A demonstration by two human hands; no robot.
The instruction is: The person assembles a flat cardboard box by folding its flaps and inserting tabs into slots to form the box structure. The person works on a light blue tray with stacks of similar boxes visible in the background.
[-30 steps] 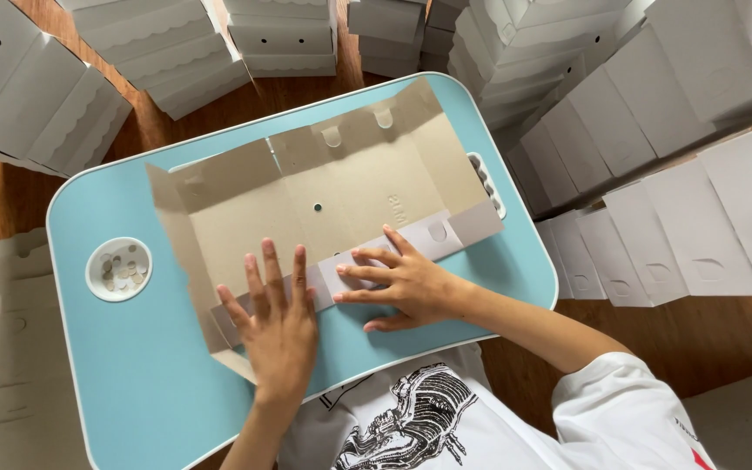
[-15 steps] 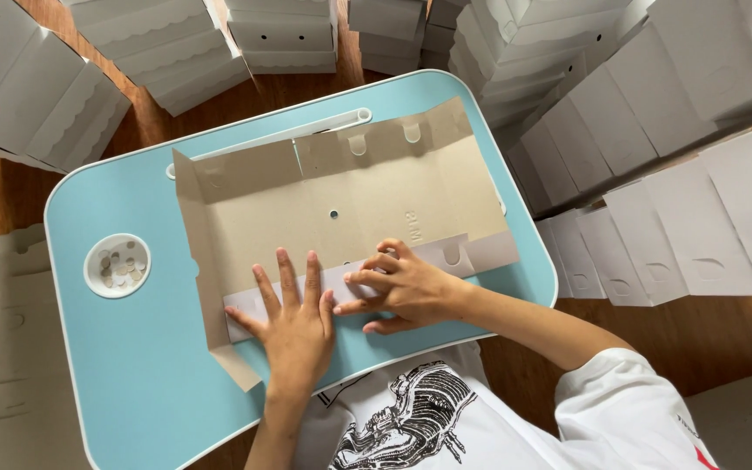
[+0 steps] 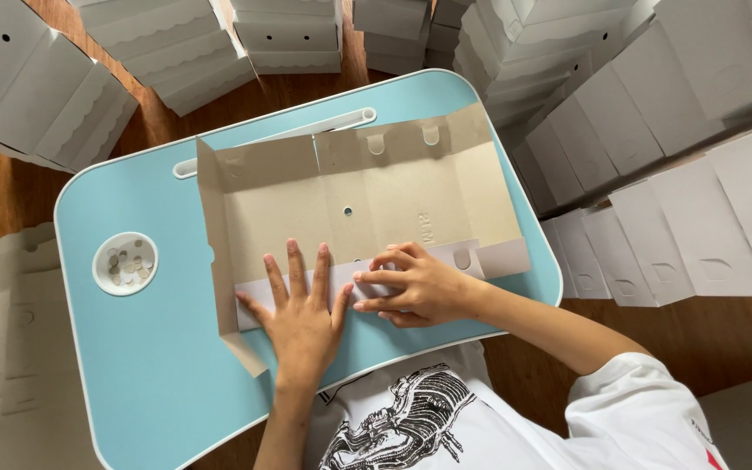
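Hidden: our left hand (image 3: 299,320) and right hand (image 3: 411,283) cover part of the folded flap (image 3: 498,258) | cup contents (image 3: 125,262) too small | stacks (image 3: 36,78) cropped

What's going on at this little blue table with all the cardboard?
A person is pressing both hands on a flat cardboard box blank lying on the blue table. The left hand lies flat on the folded near flap; the right hand presses beside it. Stacks of folded white boxes surround the table.
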